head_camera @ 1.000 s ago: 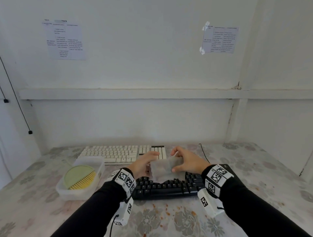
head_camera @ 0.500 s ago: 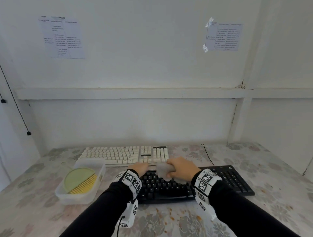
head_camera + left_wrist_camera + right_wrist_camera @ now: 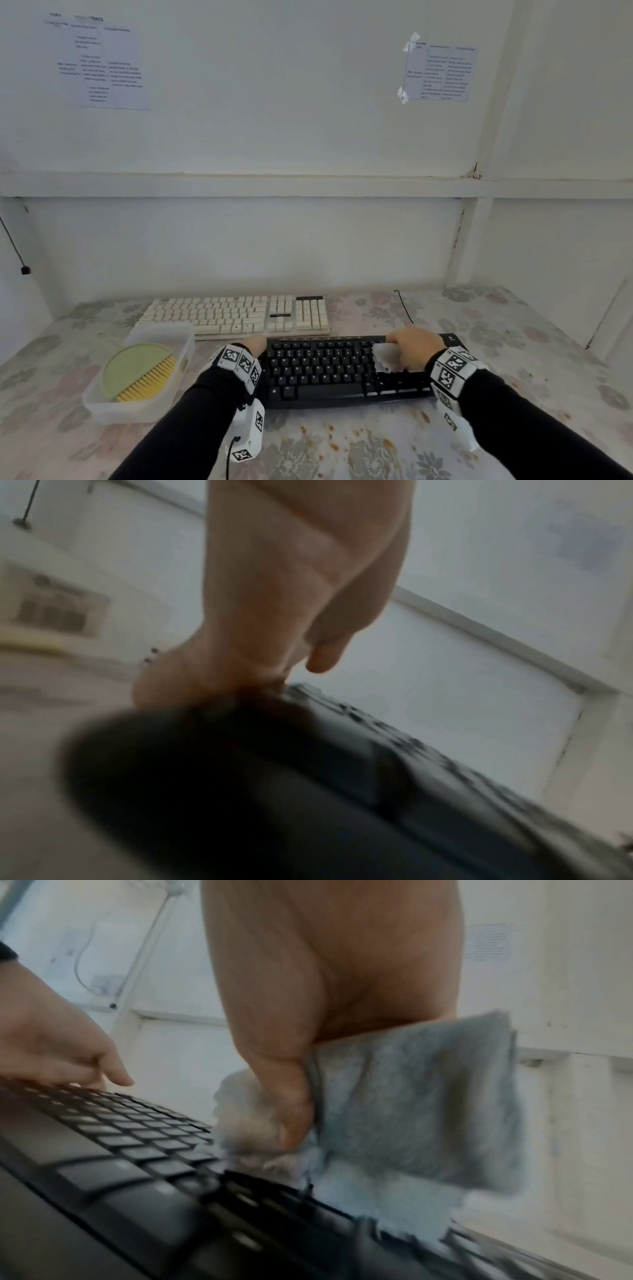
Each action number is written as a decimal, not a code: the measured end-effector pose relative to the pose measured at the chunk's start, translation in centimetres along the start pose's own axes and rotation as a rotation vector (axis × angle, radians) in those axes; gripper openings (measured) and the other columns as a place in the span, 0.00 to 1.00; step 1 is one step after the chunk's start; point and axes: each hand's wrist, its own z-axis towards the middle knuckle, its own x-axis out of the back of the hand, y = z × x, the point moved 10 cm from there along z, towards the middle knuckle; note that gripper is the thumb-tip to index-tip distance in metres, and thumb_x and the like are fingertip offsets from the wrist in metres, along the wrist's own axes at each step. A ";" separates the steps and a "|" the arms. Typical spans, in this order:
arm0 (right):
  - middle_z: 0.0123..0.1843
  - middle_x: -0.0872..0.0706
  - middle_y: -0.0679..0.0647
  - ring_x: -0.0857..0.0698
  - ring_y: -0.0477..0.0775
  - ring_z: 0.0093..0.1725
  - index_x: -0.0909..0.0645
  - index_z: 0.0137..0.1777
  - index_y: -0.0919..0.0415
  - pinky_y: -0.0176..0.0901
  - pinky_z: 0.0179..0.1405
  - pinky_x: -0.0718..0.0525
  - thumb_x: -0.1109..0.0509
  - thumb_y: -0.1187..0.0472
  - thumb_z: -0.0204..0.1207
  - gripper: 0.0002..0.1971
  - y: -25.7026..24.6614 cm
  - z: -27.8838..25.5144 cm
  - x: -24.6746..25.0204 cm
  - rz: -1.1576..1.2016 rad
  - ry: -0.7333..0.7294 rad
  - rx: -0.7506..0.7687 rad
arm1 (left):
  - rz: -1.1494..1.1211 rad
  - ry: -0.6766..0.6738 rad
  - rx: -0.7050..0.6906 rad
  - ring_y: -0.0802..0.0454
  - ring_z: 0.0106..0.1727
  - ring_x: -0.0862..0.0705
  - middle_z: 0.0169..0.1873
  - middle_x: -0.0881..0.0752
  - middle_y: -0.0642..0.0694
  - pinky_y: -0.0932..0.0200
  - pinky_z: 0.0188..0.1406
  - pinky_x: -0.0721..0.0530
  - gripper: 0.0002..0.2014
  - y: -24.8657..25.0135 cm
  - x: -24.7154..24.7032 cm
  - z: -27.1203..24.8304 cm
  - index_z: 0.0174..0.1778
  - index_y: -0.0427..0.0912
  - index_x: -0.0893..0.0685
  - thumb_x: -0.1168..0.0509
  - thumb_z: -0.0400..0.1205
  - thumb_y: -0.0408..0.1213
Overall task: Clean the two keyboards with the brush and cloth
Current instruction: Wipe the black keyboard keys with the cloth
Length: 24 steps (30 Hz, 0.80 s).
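Observation:
A black keyboard (image 3: pixel 322 371) lies near me on the table, with a white keyboard (image 3: pixel 236 315) behind it. My right hand (image 3: pixel 416 346) grips a crumpled grey-white cloth (image 3: pixel 386 358) and presses it onto the keys at the black keyboard's right end. In the right wrist view the thumb (image 3: pixel 294 1118) pinches the cloth (image 3: pixel 428 1110) against the keys (image 3: pixel 120 1150). My left hand (image 3: pixel 255 344) rests with relaxed fingers on the keyboard's far-left corner and holds nothing. A green brush with yellow bristles (image 3: pixel 140 371) lies in a clear plastic tub (image 3: pixel 102 409) to the left.
Orange crumbs (image 3: pixel 329 442) are scattered on the flowered tablecloth in front of the black keyboard. A thin black cable (image 3: pixel 404 308) runs to the wall behind its right end. White walls close the table at the back and right.
Both hands held the cloth above the keyboard a second ago. The left hand has let go and moved to the keyboard's left end. The right hand has swept the cloth to its right end.

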 end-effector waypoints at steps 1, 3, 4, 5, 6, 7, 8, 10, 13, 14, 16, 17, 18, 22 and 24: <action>0.47 0.17 0.48 0.21 0.51 0.45 0.23 0.47 0.45 0.41 0.46 0.23 0.38 0.66 0.76 0.12 -0.9 0.0 0.7 0.028 0.042 0.031 | -0.102 0.004 0.063 0.52 0.54 0.36 0.53 0.34 0.41 0.57 0.68 0.30 0.20 -0.2 0.0 -0.3 0.28 0.48 0.40 0.52 0.89 0.32; 0.50 0.15 0.49 0.20 0.49 0.46 0.23 0.49 0.44 0.39 0.47 0.22 0.39 0.69 0.76 0.15 -3.9 0.2 2.1 0.116 0.147 0.118 | -0.269 0.032 0.083 0.51 0.54 0.34 0.53 0.33 0.41 0.55 0.67 0.28 0.20 0.0 -0.1 -0.1 0.28 0.47 0.40 0.52 0.88 0.31; 0.53 0.14 0.50 0.19 0.49 0.48 0.21 0.54 0.46 0.38 0.50 0.20 0.38 0.69 0.77 0.16 -5.7 0.3 2.6 0.160 0.189 0.161 | -0.313 -0.001 0.087 0.50 0.54 0.34 0.53 0.33 0.40 0.55 0.67 0.27 0.20 -0.2 -0.6 0.0 0.28 0.47 0.40 0.52 0.88 0.31; 0.56 0.15 0.50 0.19 0.49 0.50 0.22 0.60 0.49 0.38 0.52 0.20 0.38 0.69 0.77 0.17 -7.5 0.3 3.0 0.187 0.219 0.191 | -0.440 -0.012 0.125 0.50 0.54 0.33 0.53 0.32 0.40 0.53 0.68 0.26 0.19 -0.4 -0.9 -0.2 0.29 0.46 0.39 0.51 0.88 0.32; 0.58 0.17 0.51 0.18 0.50 0.52 0.24 0.65 0.51 0.39 0.53 0.19 0.38 0.68 0.77 0.18 -9.2 0.6 3.3 0.197 0.248 0.215 | -0.462 -0.034 0.122 0.48 0.54 0.31 0.53 0.30 0.40 0.51 0.67 0.26 0.18 -0.8 -1.3 0.3 0.30 0.45 0.35 0.51 0.88 0.33; 0.60 0.18 0.52 0.18 0.52 0.53 0.28 0.68 0.52 0.40 0.52 0.18 0.38 0.66 0.78 0.19 -10.9 0.8 3.5 0.197 0.279 0.239 | -0.577 -0.047 0.145 0.47 0.53 0.28 0.53 0.26 0.40 0.48 0.65 0.24 0.15 -1.0 -1.7 0.0 0.33 0.43 0.31 0.51 0.87 0.36; 0.61 0.20 0.53 0.18 0.54 0.53 0.30 0.70 0.53 0.43 0.52 0.17 0.39 0.65 0.78 0.20 -12.4 1.0 3.6 0.195 0.310 0.266 | -0.670 -0.050 0.168 0.45 0.50 0.24 0.50 0.22 0.38 0.47 0.58 0.21 0.13 -1.8 -1.9 0.4 0.38 0.40 0.26 0.50 0.86 0.37; 0.64 0.23 0.54 0.17 0.57 0.53 0.33 0.71 0.54 0.45 0.48 0.16 0.39 0.61 0.79 0.20 -15.1 1.5 3.5 0.165 0.341 0.313 | -0.826 -0.039 0.196 0.43 0.40 0.21 0.41 0.19 0.36 0.51 0.41 0.21 0.15 -2.4 -2.2 0.3 0.47 0.35 0.21 0.48 0.83 0.41; 0.66 0.28 0.56 0.17 0.60 0.53 0.30 0.70 0.52 0.50 0.43 0.18 0.39 0.61 0.80 0.19 -17.6 1.6 2.5 0.056 0.323 0.360 | -0.905 0.014 0.174 0.39 0.45 0.16 0.48 0.14 0.33 0.51 0.43 0.18 0.23 -2.4 -2.1 -0.4 0.56 0.31 0.17 0.44 0.81 0.48; 0.65 0.28 0.56 0.17 0.61 0.54 0.29 0.70 0.51 0.50 0.43 0.20 0.39 0.62 0.80 0.19 -17.6 1.5 2.4 0.035 0.325 0.367 | -0.929 0.038 0.175 0.37 0.50 0.15 0.52 0.14 0.33 0.49 0.51 0.16 0.26 -2.4 -2.1 -0.4 0.59 0.30 0.18 0.43 0.81 0.52; 0.61 0.26 0.55 0.18 0.60 0.54 0.27 0.69 0.47 0.47 0.43 0.23 0.39 0.64 0.80 0.20 -16.1 1.1 2.4 0.037 0.326 0.361 | -0.961 0.067 0.185 0.36 0.56 0.15 0.57 0.14 0.33 0.42 0.63 0.19 0.31 -3.0 -2.5 -0.3 0.63 0.33 0.19 0.40 0.77 0.58; 0.60 0.25 0.54 0.18 0.59 0.55 0.26 0.69 0.44 0.46 0.44 0.24 0.39 0.63 0.80 0.20 -14.6 0.9 2.5 0.047 0.329 0.347 | -0.959 0.078 0.191 0.36 0.58 0.16 0.59 0.15 0.34 0.40 0.65 0.20 0.35 -3.7 -2.8 0.3 0.64 0.35 0.19 0.38 0.72 0.62; 0.59 0.25 0.52 0.19 0.57 0.55 0.26 0.69 0.41 0.45 0.45 0.24 0.38 0.62 0.80 0.21 -12.9 0.6 2.5 0.048 0.332 0.326 | -0.955 0.107 0.195 0.36 0.60 0.17 0.61 0.16 0.36 0.39 0.66 0.21 0.41 -4.7 -3.2 1.8 0.65 0.38 0.19 0.37 0.64 0.65; 0.59 0.24 0.47 0.17 0.52 0.54 0.24 0.66 0.38 0.40 0.45 0.22 0.38 0.63 0.78 0.21 -4.3 -0.8 3.0 0.011 0.347 0.166 | -1.004 0.139 0.171 0.37 0.62 0.18 0.61 0.17 0.38 0.38 0.67 0.23 0.47 -4.9 -3.0 1.8 0.64 0.40 0.19 0.40 0.53 0.67; 0.62 0.24 0.47 0.18 0.51 0.57 0.25 0.67 0.40 0.38 0.46 0.23 0.38 0.63 0.78 0.21 0.4 -1.8 3.3 -0.002 0.356 0.017 | -1.000 0.165 0.124 0.37 0.59 0.17 0.58 0.15 0.36 0.38 0.67 0.22 0.39 -3.4 -1.8 -0.9 0.59 0.38 0.18 0.40 0.61 0.65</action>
